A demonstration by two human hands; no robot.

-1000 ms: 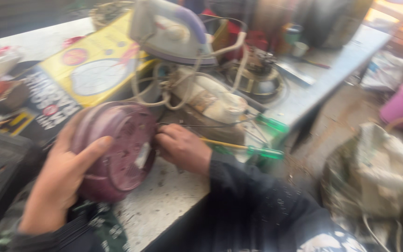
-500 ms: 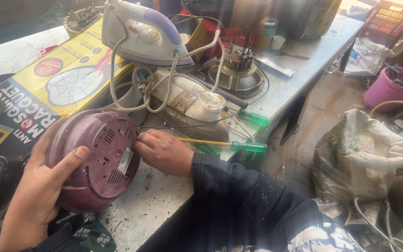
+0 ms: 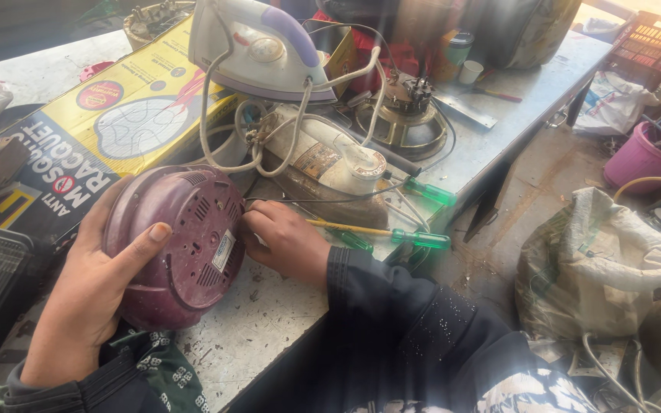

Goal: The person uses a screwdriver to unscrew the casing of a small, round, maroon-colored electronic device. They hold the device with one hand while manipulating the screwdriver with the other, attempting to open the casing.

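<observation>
**Purple appliance tipped up, underside under the hands**

Since half a second ago, little has shifted: the round purple appliance (image 3: pixel 177 248) stays propped on edge at the near side of the table (image 3: pixel 269 329). Its vented underside faces up and right, toward the person; being round, it has no clear long axis. The left hand (image 3: pixel 93 291) clasps its rim. The right hand (image 3: pixel 284 241) is curled against the base, fingers (image 3: pixel 258 222) hidden at the tips, so I cannot tell whether they pinch anything. Seemingly the base is being worked open; green-handled screwdrivers (image 3: pixel 415 239) lie just beside, by the white iron (image 3: pixel 258 46).

2 irons (image 3: pixel 258 46) (image 3: pixel 330 164), 3 green-handled screwdrivers (image 3: pixel 420 239) (image 3: pixel 430 191) (image 3: pixel 353 240), 1 purple appliance (image 3: pixel 181 245), 1 yellow box (image 3: pixel 116 122), 1 pink bucket (image 3: pixel 640 160).
</observation>
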